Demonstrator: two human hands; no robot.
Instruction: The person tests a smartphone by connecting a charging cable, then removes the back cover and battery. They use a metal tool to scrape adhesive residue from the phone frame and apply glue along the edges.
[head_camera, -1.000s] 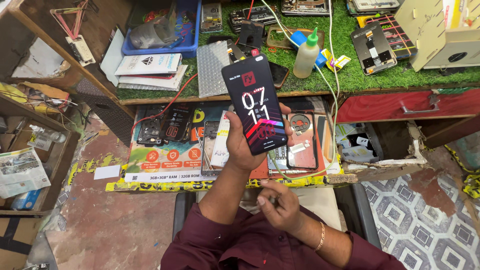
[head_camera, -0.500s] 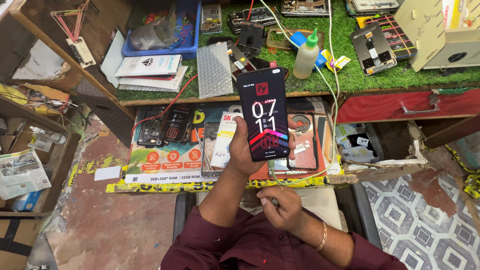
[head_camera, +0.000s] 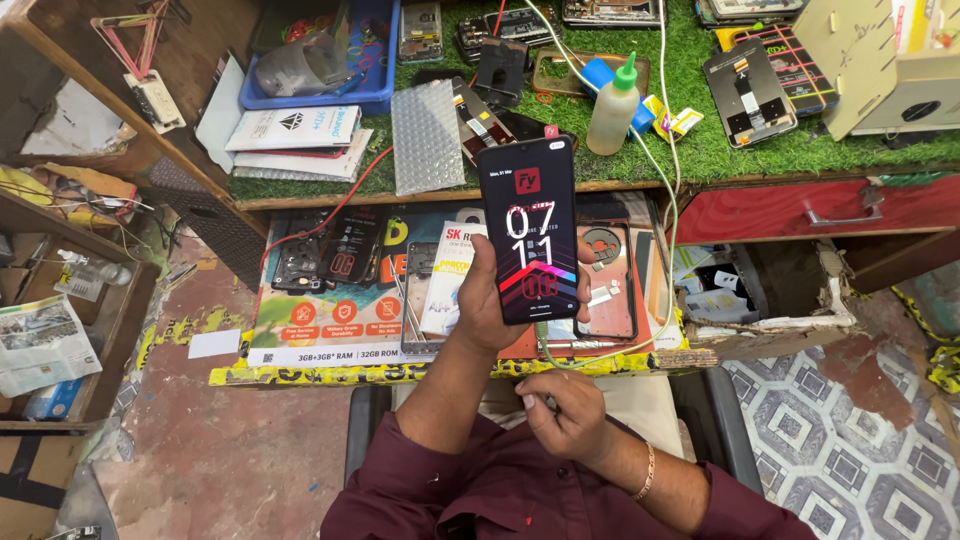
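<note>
A: Left hand (head_camera: 487, 300)?

B: Raised above the front edge of the tabletop (head_camera: 700, 150), wrapped round a smartphone (head_camera: 529, 230). Thumb along the phone's left side, fingertips showing at its right edge. Phone upright, screen lit and facing the camera: dark background, large white clock digits, red and blue stripes beneath.

A: Right hand (head_camera: 560, 410)?

B: Lower down, close to the body, just below the phone. Fingers curled and pinched on the end of a thin green cable (head_camera: 668, 200). The plug itself is hidden in the fingers; it may sit just under the phone's bottom edge, cannot tell if it touches.

A: Cable's route?

B: Loops off to the right, climbs over the pull-out shelf (head_camera: 330, 345) and runs back across the green turf of the tabletop.

A: On that shelf?

B: Behind the phone: an opened phone back (head_camera: 606, 280) with a round camera cutout, a black phone frame (head_camera: 345, 255) to the left, a white leaflet (head_camera: 452, 275) beside the left hand. The shelf's front edge is ragged yellow.

A: Tabletop proper?

B: A squeeze bottle with green nozzle (head_camera: 613, 108) near the middle, a bubble-wrap sheet (head_camera: 427, 135) left of it, a blue tray (head_camera: 325, 60) at the back left, a display module with flex cable (head_camera: 752, 90) to the right. A red drawer (head_camera: 800, 210) is under the right front edge.
</note>
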